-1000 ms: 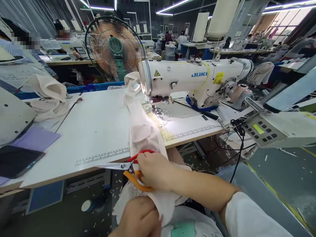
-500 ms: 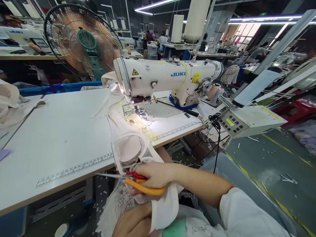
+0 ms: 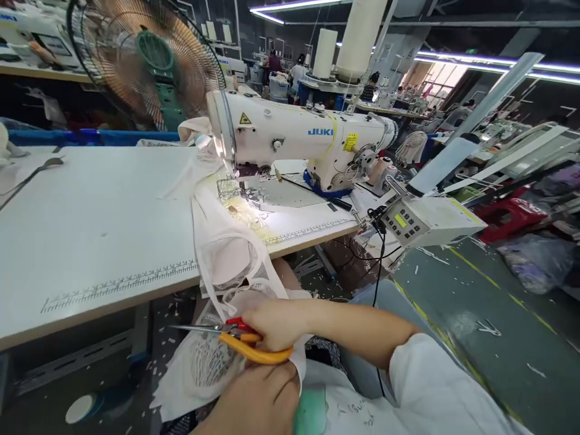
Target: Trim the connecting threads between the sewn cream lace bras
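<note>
My right hand [image 3: 274, 326] is closed round a pair of scissors [image 3: 256, 351] with orange and red handles. Their blades point left, over the pale fabric. Close below, my left hand [image 3: 260, 399] has its fingers curled on a cream bra [image 3: 231, 263], in the part gathered on my lap. From the sewing machine's needle area the bra hangs over the table edge, with its moulded cups and straps showing. Lace-like fabric [image 3: 211, 359] spreads under the blades. The fingertips of my left hand are hidden.
A white sewing machine [image 3: 281, 130] stands on the white table [image 3: 113, 205], its control box [image 3: 426, 220] to the right. Behind the table is a large fan [image 3: 154, 66]. A grey bin [image 3: 385, 296] sits beside my right arm, and scraps litter the floor.
My left hand has risen on the fabric, closer under the scissors. The scissors and right hand have shifted slightly left and down in view. More lace-like fabric shows, and the camera view has turned.
</note>
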Available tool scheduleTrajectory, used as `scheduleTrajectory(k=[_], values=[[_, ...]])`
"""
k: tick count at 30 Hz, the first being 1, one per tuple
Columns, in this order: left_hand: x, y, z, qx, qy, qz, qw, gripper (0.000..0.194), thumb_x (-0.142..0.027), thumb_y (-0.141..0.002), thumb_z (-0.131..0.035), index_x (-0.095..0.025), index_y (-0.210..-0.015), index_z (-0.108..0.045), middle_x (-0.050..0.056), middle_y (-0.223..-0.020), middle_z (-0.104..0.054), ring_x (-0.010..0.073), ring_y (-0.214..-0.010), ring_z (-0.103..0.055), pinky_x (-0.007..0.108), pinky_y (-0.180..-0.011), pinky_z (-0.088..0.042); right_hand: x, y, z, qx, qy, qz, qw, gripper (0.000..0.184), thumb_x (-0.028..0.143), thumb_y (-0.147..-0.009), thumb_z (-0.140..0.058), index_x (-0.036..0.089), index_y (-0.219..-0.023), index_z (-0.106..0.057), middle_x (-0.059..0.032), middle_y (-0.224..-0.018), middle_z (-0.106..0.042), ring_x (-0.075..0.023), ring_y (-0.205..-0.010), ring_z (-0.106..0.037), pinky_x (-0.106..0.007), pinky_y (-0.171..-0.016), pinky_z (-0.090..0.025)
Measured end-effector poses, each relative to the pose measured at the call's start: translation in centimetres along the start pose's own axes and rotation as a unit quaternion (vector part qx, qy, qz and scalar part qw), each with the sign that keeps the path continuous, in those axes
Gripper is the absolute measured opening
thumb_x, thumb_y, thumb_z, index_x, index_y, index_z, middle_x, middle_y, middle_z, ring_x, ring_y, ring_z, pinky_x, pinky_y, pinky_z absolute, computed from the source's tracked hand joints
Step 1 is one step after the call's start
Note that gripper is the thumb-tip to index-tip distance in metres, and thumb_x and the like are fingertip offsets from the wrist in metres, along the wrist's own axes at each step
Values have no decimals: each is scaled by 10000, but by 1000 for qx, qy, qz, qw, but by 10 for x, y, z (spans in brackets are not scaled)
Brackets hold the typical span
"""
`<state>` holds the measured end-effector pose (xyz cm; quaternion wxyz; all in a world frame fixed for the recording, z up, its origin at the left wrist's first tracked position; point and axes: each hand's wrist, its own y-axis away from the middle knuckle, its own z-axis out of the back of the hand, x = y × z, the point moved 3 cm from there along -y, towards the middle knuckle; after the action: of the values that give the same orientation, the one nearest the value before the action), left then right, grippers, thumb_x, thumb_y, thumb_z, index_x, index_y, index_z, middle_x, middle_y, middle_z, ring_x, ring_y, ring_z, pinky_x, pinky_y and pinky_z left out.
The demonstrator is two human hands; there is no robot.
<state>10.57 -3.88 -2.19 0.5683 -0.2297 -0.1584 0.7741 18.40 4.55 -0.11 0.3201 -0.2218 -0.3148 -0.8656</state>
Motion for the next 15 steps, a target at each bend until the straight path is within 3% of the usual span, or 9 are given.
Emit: scheduleTrajectory(k=[3, 4, 6, 7, 10, 12, 15], values=[[-12, -7, 11, 11, 11, -18, 1000, 188, -147, -850, -389, -168, -798, -568, 41, -725, -670, 173, -622, -605, 275, -584, -506, -1, 11, -3, -1, -21, 42, 999, 299, 168, -658, -643, 204, -631, -347, 50, -568, -395, -84, -486, -361, -217, -446, -313], [-15, -8, 16, 30, 30, -31, 999, 192, -172, -871, -392, -160, -902, -580, 45, -817, -690, 183, -723, -628, 285, -663, -523, -3, 16, -3, -10, -31, 44, 998, 292, 167, -660, -630, 207, -655, -340, 49, -590, -393, -86, -503, -361, -217, -456, -313], [-13, -5, 28, 9, 117, -2, 993, 234, -214, -896, -386, -149, -1043, -556, 50, -982, -691, 180, -922, -619, 295, -890, -489, -7, 29, 3, -83, -88, 49, 991, 250, 188, -681, -590, 210, -711, -343, 42, -640, -391, -93, -539, -362, -221, -476, -319], [-10, -1, 33, -25, 165, -4, 986, 232, -189, -890, -387, -150, -1060, -541, 46, -985, -688, 171, -969, -606, 288, -951, -460, -10, 38, 9, -158, -144, 59, 975, 224, 211, -695, -572, 211, -732, -351, 37, -663, -391, -97, -555, -364, -224, -487, -327], [9, 20, 36, -164, 200, 80, 963, 241, -73, -825, -431, -184, -1022, -513, 43, -859, -655, 163, -917, -612, 286, -886, -509, -16, 67, 25, -367, -343, 134, 854, 194, 249, -715, -566, 222, -757, -379, 33, -688, -383, -102, -565, -380, -223, -493, -345], [26, 34, 23, -216, 116, 197, 949, 359, -84, -806, -497, -187, -1148, -461, 87, -958, -621, 210, -977, -595, 342, -834, -536, -15, 78, 25, -413, -430, 169, 785, 244, 272, -702, -611, 234, -735, -372, 44, -649, -372, -104, -526, -369, -225, -479, -350], [48, 41, -5, -214, 24, 283, 935, 703, -245, -814, -570, -182, -1404, -192, 208, -1328, -422, 355, -1231, -426, 518, -918, -474, -5, 80, 13, -418, -515, 181, 726, 338, 341, -673, -659, 237, -671, -337, 55, -574, -348, -112, -470, -341, -254, -488, -393]])
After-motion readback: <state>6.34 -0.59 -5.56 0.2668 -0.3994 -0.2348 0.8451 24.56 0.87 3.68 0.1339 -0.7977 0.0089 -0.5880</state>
